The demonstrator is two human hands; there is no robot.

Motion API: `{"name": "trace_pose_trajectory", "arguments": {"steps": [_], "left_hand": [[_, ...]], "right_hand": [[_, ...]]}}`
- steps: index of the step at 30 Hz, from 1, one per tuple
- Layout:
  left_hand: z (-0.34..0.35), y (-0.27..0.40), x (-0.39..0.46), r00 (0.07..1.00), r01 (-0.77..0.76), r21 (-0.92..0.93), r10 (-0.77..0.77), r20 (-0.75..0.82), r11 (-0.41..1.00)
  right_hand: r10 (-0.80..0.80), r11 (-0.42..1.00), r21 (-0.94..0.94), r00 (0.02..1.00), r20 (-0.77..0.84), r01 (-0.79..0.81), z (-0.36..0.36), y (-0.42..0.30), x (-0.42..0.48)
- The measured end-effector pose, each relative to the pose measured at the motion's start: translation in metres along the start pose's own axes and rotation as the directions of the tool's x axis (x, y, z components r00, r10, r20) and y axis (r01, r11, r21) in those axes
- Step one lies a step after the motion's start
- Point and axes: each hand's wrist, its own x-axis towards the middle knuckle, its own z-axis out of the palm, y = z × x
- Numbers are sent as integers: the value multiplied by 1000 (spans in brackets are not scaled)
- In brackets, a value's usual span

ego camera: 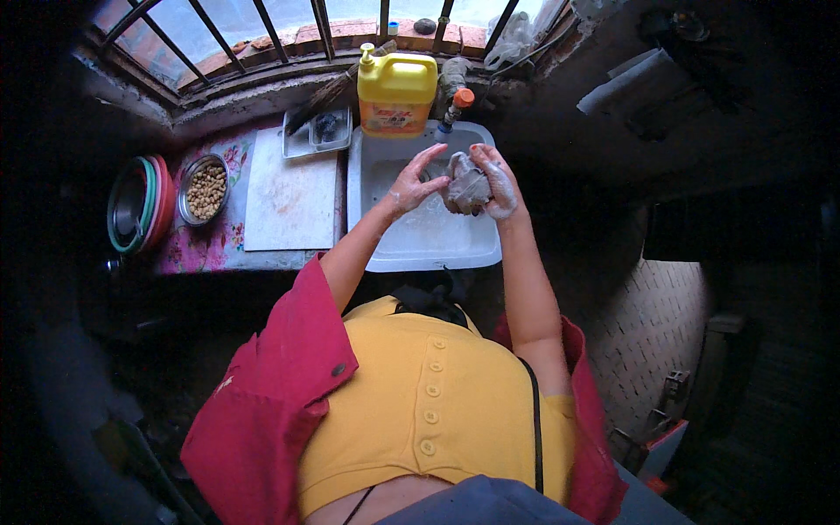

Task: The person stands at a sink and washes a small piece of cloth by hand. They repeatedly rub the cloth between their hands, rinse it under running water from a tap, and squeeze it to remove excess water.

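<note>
Soapy suds cover my right hand [504, 187], which holds a crumpled grey cloth [468, 189] over the white sink basin [420, 246]. To the left of the cloth is my left hand [415, 182], fingers spread and thumb pointing at the cloth's edge. Whether that thumb touches the cloth I cannot tell. Some foam clings to my left wrist. Just beyond my hands stands a tap [449, 118] with an orange handle. Under the cloth, part of the basin is hidden.
A yellow pump jug [398, 79] stands behind the basin. Leftward lie a white board [289, 210], a white divided tray [341, 146] with a dark scourer [326, 127], a metal bowl of peanuts [206, 191] and stacked colored basins [156, 223]. A barred window [321, 29] is ahead.
</note>
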Motion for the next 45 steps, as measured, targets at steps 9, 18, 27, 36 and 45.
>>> {"name": "trace_pose_trajectory", "arguments": {"steps": [9,18,27,36,45], "left_hand": [[-12,-1,17,861,508,-513,-398,316,692],[-7,19,15,813,581,-657,-387,436,480],[-7,-15,-4,780,572,-781,-462,422,251],[21,-29,-11,723,597,-803,-432,539,-3],[44,-70,13,716,632,-775,-403,570,26]], "right_hand": [[-111,775,-631,990,-83,34,-43,-4,-4],[126,992,-2,992,15,-126,-24,44,-15],[189,968,151,978,87,-200,-16,38,0],[-580,416,-866,814,-17,278,44,33,3],[-619,248,-968,776,-122,46,14,48,28]]}}
